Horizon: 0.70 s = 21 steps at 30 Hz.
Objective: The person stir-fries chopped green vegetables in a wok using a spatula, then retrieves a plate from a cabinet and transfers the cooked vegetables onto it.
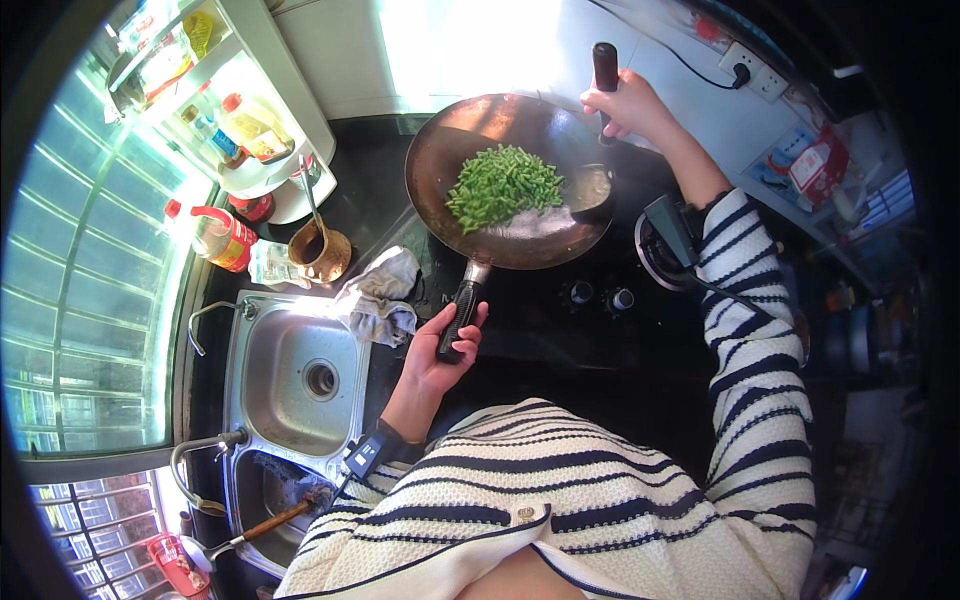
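My left hand grips the black handle of a wok, whose bowl stands over the hob. Cut green beans lie heaped in the middle and left of the wok. Up at the right, my right hand is closed around the dark handle of a spatula. The spatula's metal blade rests inside the wok, just right of the beans. Some pale liquid shows at the lower edge of the heap.
Left of the wok are a grey cloth, a brown pot with a utensil in it, and a steel sink. Bottles stand on a white corner shelf. Two knobs and a second burner lie to the right.
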{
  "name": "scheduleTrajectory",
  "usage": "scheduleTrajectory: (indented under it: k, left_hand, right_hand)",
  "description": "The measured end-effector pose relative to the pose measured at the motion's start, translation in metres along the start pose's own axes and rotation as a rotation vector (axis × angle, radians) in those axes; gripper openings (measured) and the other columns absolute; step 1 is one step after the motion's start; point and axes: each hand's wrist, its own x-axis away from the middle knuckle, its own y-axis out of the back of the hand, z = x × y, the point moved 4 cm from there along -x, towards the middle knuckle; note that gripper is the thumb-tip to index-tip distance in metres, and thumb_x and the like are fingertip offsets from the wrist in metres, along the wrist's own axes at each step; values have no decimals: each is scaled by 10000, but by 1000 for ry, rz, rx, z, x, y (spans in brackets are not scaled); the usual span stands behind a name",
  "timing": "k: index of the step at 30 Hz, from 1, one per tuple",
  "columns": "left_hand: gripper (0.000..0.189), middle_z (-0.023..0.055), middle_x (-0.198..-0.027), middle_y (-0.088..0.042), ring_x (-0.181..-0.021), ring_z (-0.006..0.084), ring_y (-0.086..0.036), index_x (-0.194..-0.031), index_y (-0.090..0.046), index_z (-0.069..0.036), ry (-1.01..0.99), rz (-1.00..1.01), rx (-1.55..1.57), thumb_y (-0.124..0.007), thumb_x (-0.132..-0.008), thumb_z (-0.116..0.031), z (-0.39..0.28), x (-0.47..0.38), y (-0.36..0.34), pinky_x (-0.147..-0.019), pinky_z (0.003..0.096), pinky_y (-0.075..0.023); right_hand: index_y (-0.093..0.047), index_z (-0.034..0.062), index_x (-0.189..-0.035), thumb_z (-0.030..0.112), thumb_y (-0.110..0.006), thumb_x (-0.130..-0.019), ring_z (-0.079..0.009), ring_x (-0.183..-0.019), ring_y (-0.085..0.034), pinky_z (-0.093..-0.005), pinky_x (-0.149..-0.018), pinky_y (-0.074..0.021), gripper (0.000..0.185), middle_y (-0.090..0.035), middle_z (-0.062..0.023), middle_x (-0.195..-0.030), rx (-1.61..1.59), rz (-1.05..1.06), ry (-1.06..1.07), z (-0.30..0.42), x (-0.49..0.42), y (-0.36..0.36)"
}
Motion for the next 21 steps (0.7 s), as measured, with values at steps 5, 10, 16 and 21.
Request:
scheduleTrajectory:
  k: [5, 10, 16, 21]
  left_hand:
    - [378, 109, -1178, -523, -684, 146, -480, -1217, -375, 22, -8, -2, 1, -465, -937, -215, 1, 1, -1, -505, 221, -433]
    - [404, 147, -1195, -500, -695, 156, -485, -1242, -344, 17, 8, 11, 33, -465, -938, -220, -10, 6, -9, -514, 230, -441]
    - [440, 192, -1213, -476, -705, 172, -488, -1299, -297, 0, -19, 11, 30, -441, -943, -216, -24, 14, -13, -517, 238, -449]
    - [444, 181, -1228, -473, -710, 168, -484, -1303, -297, 0, -28, 35, 33, -439, -944, -220, -18, 11, -6, -521, 234, -451]
  right_hand:
    - [-585, 38, -811, 174, -584, -764, -126, -571, -626, -235, -512, -497, 144, -639, -50, -782, -337, 9, 120, 0, 17, -38]
    - [-566, 63, -799, 114, -547, -752, -108, -561, -591, -238, -497, -471, 71, -652, -55, -848, -231, -78, 143, -8, 17, -4]
    - [-540, 88, -793, 103, -533, -764, -100, -556, -560, -235, -515, -469, 33, -653, -70, -916, -376, -182, 58, -51, -6, -4]
    - [-518, 95, -810, 32, -502, -797, -85, -746, -568, -213, -629, -469, 66, -621, -88, -1060, -749, -6, 89, -37, -17, -62]
